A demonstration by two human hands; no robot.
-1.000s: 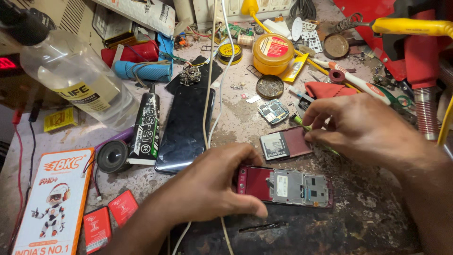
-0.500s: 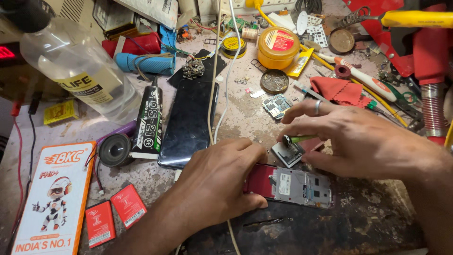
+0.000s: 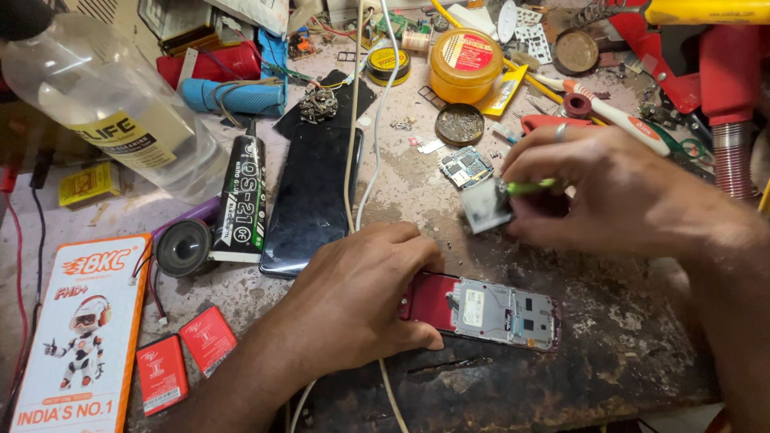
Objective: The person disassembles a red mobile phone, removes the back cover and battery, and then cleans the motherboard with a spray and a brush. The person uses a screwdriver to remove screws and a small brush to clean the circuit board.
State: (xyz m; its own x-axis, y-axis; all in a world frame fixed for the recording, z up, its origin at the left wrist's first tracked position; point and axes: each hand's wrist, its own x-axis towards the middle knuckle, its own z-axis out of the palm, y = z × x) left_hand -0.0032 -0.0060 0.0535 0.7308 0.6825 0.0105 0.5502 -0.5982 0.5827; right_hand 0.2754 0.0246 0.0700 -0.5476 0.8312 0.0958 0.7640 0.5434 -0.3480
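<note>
The left hand (image 3: 361, 297) lies flat with curled fingers pressing the red end of the opened phone (image 3: 481, 309), pinning it to the bench (image 3: 401, 184) so it cannot slide. Just above it, the right hand (image 3: 618, 192) pinches a small grey screen part (image 3: 485, 204) with a green tool (image 3: 529, 187), tilted up clear of the phone, likely for a better look.

We record colours only. The opened phone (image 3: 481, 309) shows a red frame and a grey metal plate. The tool (image 3: 529, 187) has a bright green shaft. At 12 o'clock the tin (image 3: 466, 64) is yellow-orange. The glue tube (image 3: 243, 200) is black with white-and-green print; the box (image 3: 76, 337) is orange and white.
</note>
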